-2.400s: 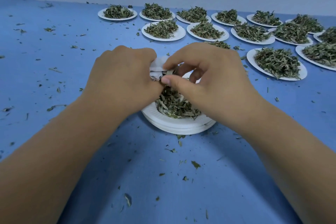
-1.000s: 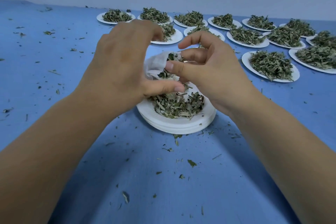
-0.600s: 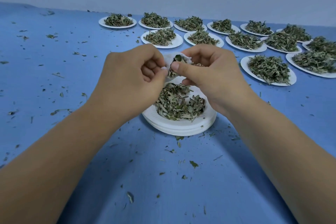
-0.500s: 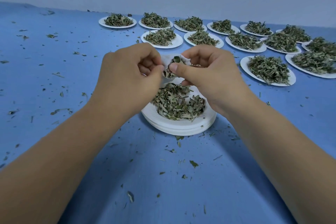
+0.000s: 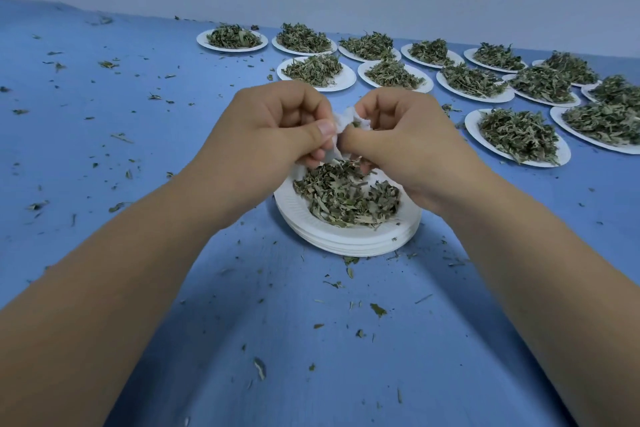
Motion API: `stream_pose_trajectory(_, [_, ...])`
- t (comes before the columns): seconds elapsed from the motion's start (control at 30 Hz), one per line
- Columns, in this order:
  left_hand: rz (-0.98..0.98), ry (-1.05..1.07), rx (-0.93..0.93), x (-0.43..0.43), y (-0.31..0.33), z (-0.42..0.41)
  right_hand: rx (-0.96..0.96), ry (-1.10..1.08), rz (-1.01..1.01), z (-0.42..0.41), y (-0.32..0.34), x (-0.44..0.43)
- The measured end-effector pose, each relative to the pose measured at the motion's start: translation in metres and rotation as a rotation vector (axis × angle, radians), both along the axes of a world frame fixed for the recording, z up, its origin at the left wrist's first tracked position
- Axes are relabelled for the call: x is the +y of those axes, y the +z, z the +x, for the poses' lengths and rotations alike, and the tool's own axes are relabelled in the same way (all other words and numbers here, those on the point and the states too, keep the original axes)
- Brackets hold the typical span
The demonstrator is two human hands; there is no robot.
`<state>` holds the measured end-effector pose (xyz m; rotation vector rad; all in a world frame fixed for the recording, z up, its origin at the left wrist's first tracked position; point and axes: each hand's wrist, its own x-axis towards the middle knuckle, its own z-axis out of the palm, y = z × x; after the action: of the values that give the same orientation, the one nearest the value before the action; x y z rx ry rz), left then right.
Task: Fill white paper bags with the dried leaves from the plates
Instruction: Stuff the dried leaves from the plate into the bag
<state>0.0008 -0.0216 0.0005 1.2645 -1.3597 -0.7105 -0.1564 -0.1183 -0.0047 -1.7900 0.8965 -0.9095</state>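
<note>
Bare forearms (wrists too), left hand (image 5: 273, 139), right hand (image 5: 405, 146)

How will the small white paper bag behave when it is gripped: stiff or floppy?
Probably floppy: the white paper bag looks crumpled between the left hand and the right hand. Likely light, since a pinch alone carries it. Squeezed hard, it may spill leaves.

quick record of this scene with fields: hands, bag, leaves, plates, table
left hand: pinches the white paper bag
right hand: pinches the bag's other side
bag position: held over the plate stack
dried leaves: piled on the stack's top plate
filled plates: many, far side and right
blue table: strewn with leaf bits
</note>
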Motion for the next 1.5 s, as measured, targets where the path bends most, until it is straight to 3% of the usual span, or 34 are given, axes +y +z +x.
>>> stream_pose_trajectory(0.13, [0.012,-0.132,0.036,0.001,-0.001,0.001,0.157,-0.038,-0.036,0.006,0.008,-0.002])
stream_pose_trajectory(0.27, [0.007,-0.13,0.01,0.002,-0.001,0.003,0.251,-0.127,-0.104,0.011,0.013,-0.003])
stream_pose_trajectory(0.4, [-0.039,0.06,-0.038,0.0,0.001,0.008,0.228,-0.118,-0.081,0.009,0.015,-0.001])
stream_pose_trajectory(0.53, [-0.077,0.287,-0.098,-0.004,0.0,0.009,0.136,-0.068,0.09,-0.001,0.024,0.003])
stream_pose_trajectory(0.67, [-0.121,0.374,-0.156,-0.005,0.0,0.005,0.068,-0.022,0.132,-0.011,0.03,0.011])
stream_pose_trajectory(1.03, [-0.118,0.338,-0.262,-0.006,-0.005,-0.005,0.145,0.024,-0.23,-0.018,0.033,0.027])
stream_pose_trajectory(1.27, [-0.127,0.201,-0.026,-0.002,0.0,-0.002,0.398,-0.053,-0.713,0.001,0.01,0.022])
stream_pose_trajectory(1.37, [-0.108,0.232,0.037,-0.005,0.0,0.004,0.439,0.039,-0.709,-0.003,0.009,0.019])
stream_pose_trajectory(1.5, [-0.092,0.279,0.058,-0.007,-0.001,0.01,0.242,0.026,-0.675,-0.015,0.01,0.016])
